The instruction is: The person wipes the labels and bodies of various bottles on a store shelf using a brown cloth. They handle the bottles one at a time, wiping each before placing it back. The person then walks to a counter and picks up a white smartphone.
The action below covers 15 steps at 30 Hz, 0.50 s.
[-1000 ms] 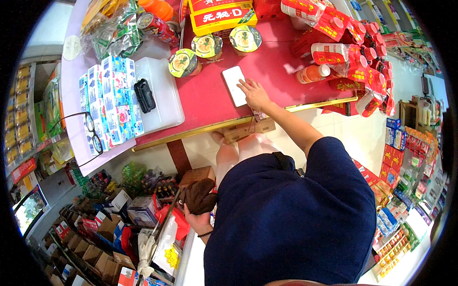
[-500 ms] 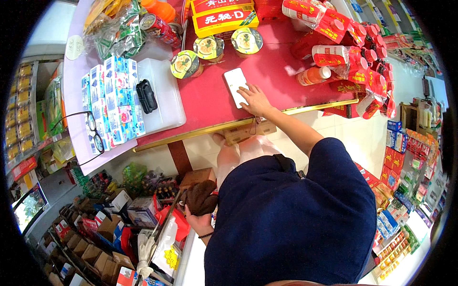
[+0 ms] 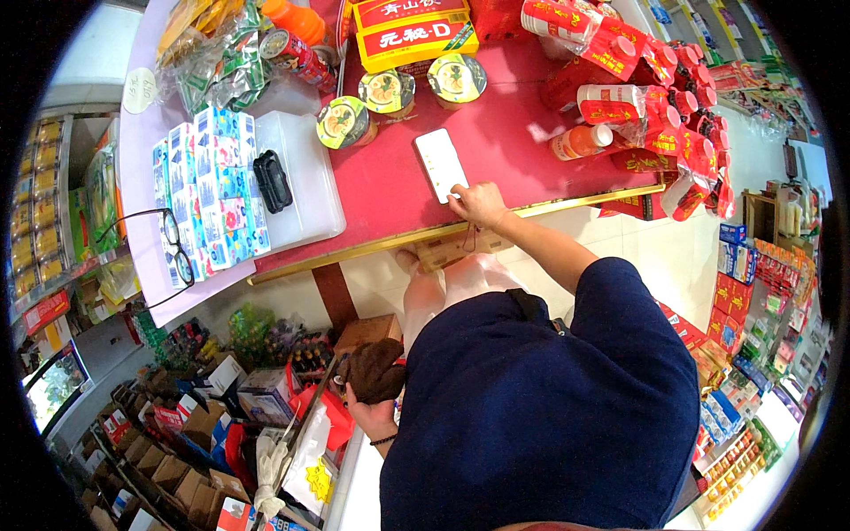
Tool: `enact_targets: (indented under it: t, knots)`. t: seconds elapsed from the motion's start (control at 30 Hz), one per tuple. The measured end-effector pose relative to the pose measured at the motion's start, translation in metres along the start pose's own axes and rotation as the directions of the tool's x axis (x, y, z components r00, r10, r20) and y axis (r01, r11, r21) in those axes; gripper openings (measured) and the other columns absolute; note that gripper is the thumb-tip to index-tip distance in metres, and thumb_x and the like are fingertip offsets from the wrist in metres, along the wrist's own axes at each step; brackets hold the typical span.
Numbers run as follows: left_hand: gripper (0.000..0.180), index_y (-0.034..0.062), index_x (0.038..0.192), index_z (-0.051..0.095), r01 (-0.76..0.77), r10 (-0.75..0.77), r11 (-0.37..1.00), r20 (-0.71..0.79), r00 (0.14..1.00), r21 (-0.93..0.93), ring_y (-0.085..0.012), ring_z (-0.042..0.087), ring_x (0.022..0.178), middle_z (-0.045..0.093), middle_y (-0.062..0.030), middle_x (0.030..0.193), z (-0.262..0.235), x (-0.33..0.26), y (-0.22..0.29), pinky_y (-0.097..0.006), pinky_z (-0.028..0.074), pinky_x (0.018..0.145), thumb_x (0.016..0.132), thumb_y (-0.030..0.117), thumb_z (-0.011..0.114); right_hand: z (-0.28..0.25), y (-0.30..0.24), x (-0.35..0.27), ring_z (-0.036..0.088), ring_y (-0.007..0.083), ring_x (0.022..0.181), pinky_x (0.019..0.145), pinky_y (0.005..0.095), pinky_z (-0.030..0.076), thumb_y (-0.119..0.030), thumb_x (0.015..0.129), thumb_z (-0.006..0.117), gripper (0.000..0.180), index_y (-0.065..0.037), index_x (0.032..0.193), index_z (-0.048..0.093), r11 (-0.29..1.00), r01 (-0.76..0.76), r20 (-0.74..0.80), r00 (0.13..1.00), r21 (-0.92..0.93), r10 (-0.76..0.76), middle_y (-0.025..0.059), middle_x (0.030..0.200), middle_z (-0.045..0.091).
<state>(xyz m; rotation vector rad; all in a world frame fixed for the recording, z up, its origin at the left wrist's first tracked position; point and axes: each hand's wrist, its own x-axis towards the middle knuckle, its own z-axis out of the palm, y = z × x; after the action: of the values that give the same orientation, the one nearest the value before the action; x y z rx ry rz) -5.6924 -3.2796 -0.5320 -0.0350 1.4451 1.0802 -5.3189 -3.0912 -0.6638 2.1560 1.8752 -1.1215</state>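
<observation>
A flat white phone-like slab (image 3: 437,159) lies on the red counter top (image 3: 381,186), near its front edge. My right hand (image 3: 481,205) is at its lower right corner, fingers curled in and the tips on that corner. A thin dark cord hangs below this hand, in front of the counter edge. Down at the lower left, my left hand (image 3: 372,416) is closed on a brown fuzzy cloth-like thing (image 3: 375,370); its exact kind does not show. A dark beaded bracelet circles that wrist.
Three cup noodles (image 3: 387,91) stand behind the slab, with yellow-red boxes (image 3: 416,40) beyond. Red-wrapped bottles (image 3: 651,115) crowd the right side. Tissue packs (image 3: 221,190), a clear plastic lid (image 3: 310,195) and glasses (image 3: 177,248) lie at left. Cardboard boxes (image 3: 168,469) fill the lower left.
My right hand's fingers, spread over the slab's lower half before, have drawn back and curled at its lower corner. My left hand keeps its hold on the brown fuzzy thing.
</observation>
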Motion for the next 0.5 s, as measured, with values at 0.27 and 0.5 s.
enact_targets:
  t: [0.27,0.5]
  knots:
    - [0.045,0.0052,0.126,0.048,0.112,-0.133,0.958,-0.065,0.989,-0.266,-0.0342,0.042,0.122,0.047,-0.0139,0.131,0.007,-0.002,0.005,-0.054,0.030,0.102,0.091,0.033,0.045,0.033,0.027,0.030,0.029,0.0298,0.130,0.107,0.0437,0.023,-0.035,0.088,0.050,0.048,-0.007,0.126,0.045,0.914,0.272,-0.363,0.854,-0.300,-0.373,0.0093,0.135,0.042]
    - [0.044,0.0055,0.126,0.047,0.127,-0.183,0.933,-0.142,0.973,-0.336,-0.0343,0.042,0.122,0.047,-0.0139,0.131,0.011,-0.004,0.007,-0.053,0.029,0.103,0.091,0.032,0.044,0.034,0.028,0.028,0.025,0.0300,0.133,0.109,0.0438,0.020,-0.033,0.087,0.050,0.049,-0.007,0.129,0.043,0.905,0.260,-0.271,0.894,-0.336,-0.357,0.0090,0.138,0.038]
